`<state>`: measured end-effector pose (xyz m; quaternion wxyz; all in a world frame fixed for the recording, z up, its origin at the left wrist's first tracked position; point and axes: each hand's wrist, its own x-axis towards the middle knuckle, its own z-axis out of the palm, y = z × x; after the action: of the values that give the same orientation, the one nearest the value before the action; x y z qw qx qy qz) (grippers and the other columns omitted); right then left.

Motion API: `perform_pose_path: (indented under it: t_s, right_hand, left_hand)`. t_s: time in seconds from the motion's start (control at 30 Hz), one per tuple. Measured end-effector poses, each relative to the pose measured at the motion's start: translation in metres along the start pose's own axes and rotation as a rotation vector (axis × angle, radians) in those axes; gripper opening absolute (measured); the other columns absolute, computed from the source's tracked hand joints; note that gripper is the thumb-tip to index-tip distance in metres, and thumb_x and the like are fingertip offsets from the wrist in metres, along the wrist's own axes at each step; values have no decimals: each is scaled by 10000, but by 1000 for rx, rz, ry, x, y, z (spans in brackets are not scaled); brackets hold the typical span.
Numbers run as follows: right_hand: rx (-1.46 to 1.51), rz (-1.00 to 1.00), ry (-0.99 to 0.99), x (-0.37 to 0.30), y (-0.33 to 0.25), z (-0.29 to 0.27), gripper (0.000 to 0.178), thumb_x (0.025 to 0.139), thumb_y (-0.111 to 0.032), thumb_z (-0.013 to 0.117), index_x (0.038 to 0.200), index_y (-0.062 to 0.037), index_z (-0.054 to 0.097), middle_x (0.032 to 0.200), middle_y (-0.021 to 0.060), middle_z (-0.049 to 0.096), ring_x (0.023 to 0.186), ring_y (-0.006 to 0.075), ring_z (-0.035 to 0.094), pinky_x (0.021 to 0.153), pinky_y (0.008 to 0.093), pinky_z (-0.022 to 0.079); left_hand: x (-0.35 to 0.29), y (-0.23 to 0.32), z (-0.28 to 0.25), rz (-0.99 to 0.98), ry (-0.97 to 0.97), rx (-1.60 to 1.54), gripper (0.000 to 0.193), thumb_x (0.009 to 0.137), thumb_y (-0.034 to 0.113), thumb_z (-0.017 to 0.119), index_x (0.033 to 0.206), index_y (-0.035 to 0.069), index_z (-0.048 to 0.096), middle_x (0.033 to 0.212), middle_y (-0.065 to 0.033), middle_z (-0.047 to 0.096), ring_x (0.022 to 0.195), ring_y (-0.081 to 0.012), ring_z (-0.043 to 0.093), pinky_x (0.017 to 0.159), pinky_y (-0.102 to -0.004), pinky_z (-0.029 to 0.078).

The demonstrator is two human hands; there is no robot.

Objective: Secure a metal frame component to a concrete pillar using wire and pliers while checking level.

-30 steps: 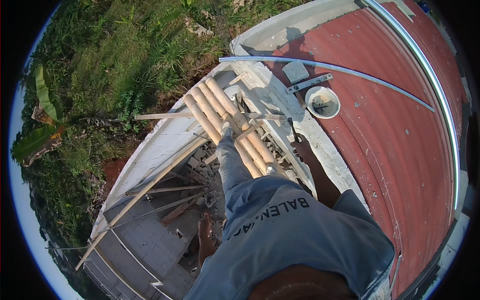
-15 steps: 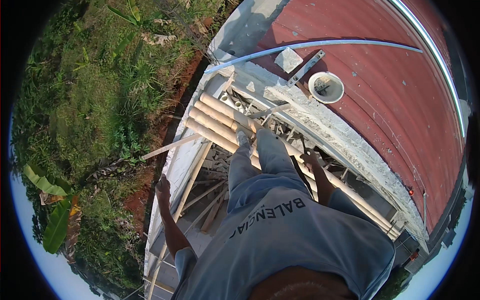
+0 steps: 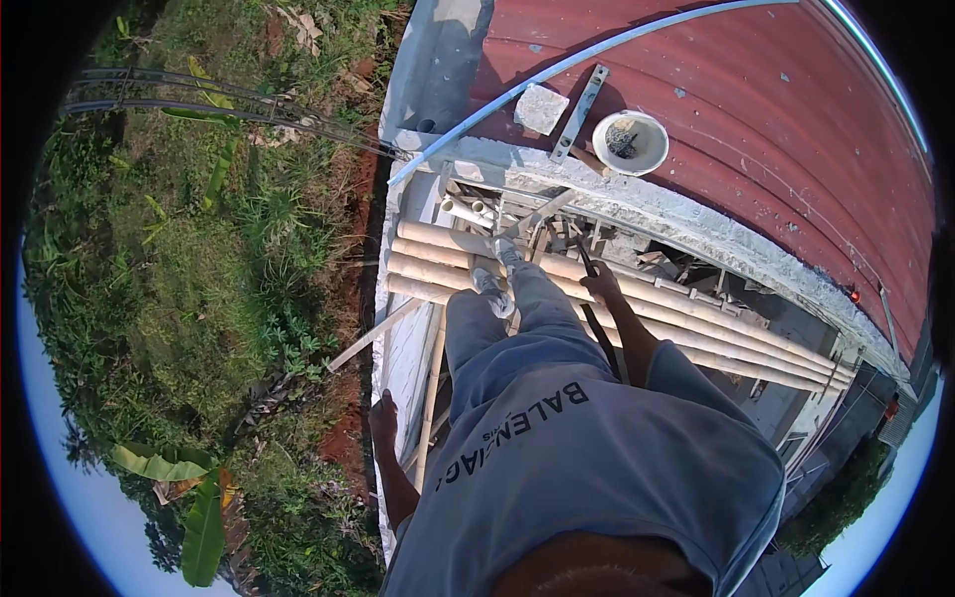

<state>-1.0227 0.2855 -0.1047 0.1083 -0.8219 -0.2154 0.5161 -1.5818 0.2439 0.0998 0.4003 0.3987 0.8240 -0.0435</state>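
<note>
My right hand (image 3: 601,283) is closed round a long, thin, dark tool (image 3: 587,261) held beside my right leg; its exact kind does not show. At my left side, my left hand (image 3: 383,418) hangs near the white wall top (image 3: 406,390), fingers curled, with nothing visible in them. Under me, several pale round poles (image 3: 686,323) lie side by side across an opening. My feet, in light shoes (image 3: 490,289), stand on those poles near their left ends.
Beyond the poles runs a rough concrete ledge (image 3: 686,214). A whitish bucket (image 3: 652,144), a metal level (image 3: 580,114) and a pale block (image 3: 540,107) sit by the red roof (image 3: 716,70). Loose timber and rubble show below. Left of the wall, ground drops to grassy slope (image 3: 229,279).
My view has turned, and the poles now run more nearly crosswise. My feet have shifted on them, both shoes now showing. The dark tool in my right hand shows more plainly.
</note>
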Motion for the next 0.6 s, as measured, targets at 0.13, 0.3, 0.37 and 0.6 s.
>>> perform_pose_path:
  t_s: [0.13, 0.3, 0.37, 0.6]
  right_hand:
    - [-115, -151, 67, -1, -60, 4, 644, 693, -290, 748, 1264, -115, 507, 1026, 168, 650, 939, 324, 632, 784, 423, 478]
    - [-97, -75, 143, 36, -54, 12, 657, 726, -321, 712, 1295, -70, 499, 1001, 165, 650, 905, 311, 638, 778, 419, 486]
    - [-53, -81, 131, 50, -61, 27, 657, 732, -330, 709, 1284, -41, 502, 1000, 169, 648, 901, 299, 637, 794, 417, 486]
    - [-74, -183, 294, 135, -84, 69, 510, 808, -273, 654, 1281, -135, 520, 994, 157, 668, 907, 337, 651, 783, 446, 499]
  left_hand:
    - [9, -48, -57, -18, 102, -39, 580, 967, 475, 439, 680, -9, 582, 579, -144, 564, 578, -304, 570, 565, -437, 420]
    - [58, -17, -115, 267, 128, 382, 588, 967, 485, 417, 701, -5, 603, 593, -149, 571, 607, -311, 584, 570, -445, 418]
    - [74, 13, -125, 229, 110, 292, 612, 965, 516, 407, 728, -6, 622, 608, -153, 585, 615, -325, 586, 589, -447, 422]
    - [147, 112, -53, 197, -122, 326, 595, 971, 490, 423, 727, -25, 596, 600, -141, 566, 560, -261, 540, 563, -412, 414]
